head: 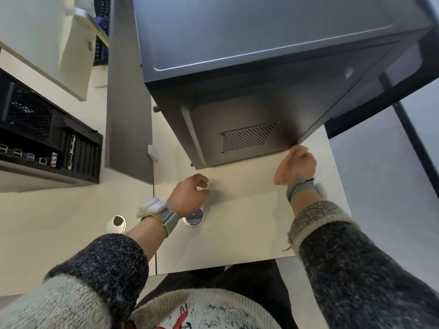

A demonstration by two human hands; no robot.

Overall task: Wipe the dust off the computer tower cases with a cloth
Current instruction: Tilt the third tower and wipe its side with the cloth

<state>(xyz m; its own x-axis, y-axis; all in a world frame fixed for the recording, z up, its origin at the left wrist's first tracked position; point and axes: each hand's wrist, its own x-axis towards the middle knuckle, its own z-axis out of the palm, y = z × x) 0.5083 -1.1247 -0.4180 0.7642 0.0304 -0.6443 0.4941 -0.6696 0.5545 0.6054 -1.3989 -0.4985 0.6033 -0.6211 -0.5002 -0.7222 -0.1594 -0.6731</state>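
Head view: a person in a knitted grey-and-cream sweater leans over a white desk on which a grey computer tower case stands upright. The case fills the upper middle of the frame, and a perforated vent is set low in the side panel that faces the person. The right hand is at the case's near lower right corner, where the panel meets the desk. Its fingers are curled in at that corner, but motion blur hides whether they grip anything. The left hand is over the bare desk just in front of the case, apart from it, with its fingers loosely curled and holding nothing. Directly below that hand a round metal cable grommet is set in the desk, and a second grommet lies further left. Each wrist carries a grey strap with a white device attached. A grey divider panel stands just to the left of the case. Beyond it, a black tower shows its rear ports and slot covers.
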